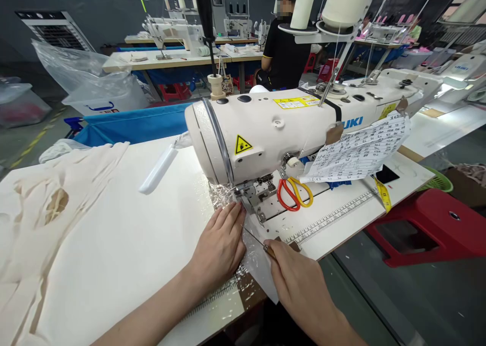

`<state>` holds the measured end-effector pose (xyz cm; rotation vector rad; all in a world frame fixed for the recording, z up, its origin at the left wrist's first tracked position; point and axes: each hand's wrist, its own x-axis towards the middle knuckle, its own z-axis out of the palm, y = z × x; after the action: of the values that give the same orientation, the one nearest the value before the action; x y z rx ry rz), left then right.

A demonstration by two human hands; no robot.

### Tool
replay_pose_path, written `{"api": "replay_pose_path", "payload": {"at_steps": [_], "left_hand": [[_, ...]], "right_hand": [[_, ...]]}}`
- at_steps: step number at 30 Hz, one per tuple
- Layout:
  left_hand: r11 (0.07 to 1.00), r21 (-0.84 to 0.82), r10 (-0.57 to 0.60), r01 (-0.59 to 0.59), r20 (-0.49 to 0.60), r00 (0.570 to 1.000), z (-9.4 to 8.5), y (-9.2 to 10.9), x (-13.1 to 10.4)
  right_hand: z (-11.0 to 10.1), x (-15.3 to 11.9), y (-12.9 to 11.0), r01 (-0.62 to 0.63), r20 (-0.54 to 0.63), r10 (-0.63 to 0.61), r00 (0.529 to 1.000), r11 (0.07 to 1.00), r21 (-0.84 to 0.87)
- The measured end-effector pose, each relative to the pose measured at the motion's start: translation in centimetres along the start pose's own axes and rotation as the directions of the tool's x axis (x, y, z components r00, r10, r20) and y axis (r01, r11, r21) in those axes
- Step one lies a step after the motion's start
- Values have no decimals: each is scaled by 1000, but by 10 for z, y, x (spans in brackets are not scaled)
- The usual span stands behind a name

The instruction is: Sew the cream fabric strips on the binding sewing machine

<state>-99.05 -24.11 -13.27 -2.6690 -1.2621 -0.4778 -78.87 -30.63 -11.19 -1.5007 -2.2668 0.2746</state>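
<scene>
Centre frame: left hand (222, 245) flat, fingers spread, pressing clear plastic film (255, 257) w/ cream fabric (114, 245) at presser foot (253, 200); right hand (299, 280) fingers pinched on awl (261, 245); seam barely begun, nearly all left.

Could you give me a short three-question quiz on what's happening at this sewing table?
1. True or false: the left hand lies flat on the clear plastic sheet in front of the sewing machine.
2. What does the right hand pinch? A) scissors B) a thin pointed tool C) a tape measure
3. What colours are the handles of the scissors?

Key
1. True.
2. B, the thin pointed tool, aimed toward the presser foot.
3. Red and yellow.
</scene>
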Motion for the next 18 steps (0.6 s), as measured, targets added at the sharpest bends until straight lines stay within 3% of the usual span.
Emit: {"api": "replay_pose_path", "payload": {"at_steps": [9, 18], "left_hand": [[999, 27, 19, -18, -18, 1000, -2, 5, -1], [1000, 14, 3, -2, -40, 999, -3, -7, 5]], "right_hand": [[0, 12, -4, -1, 22, 2, 1000, 999, -45], [4, 24, -8, -25, 63, 28, 998, 999, -48]]}}
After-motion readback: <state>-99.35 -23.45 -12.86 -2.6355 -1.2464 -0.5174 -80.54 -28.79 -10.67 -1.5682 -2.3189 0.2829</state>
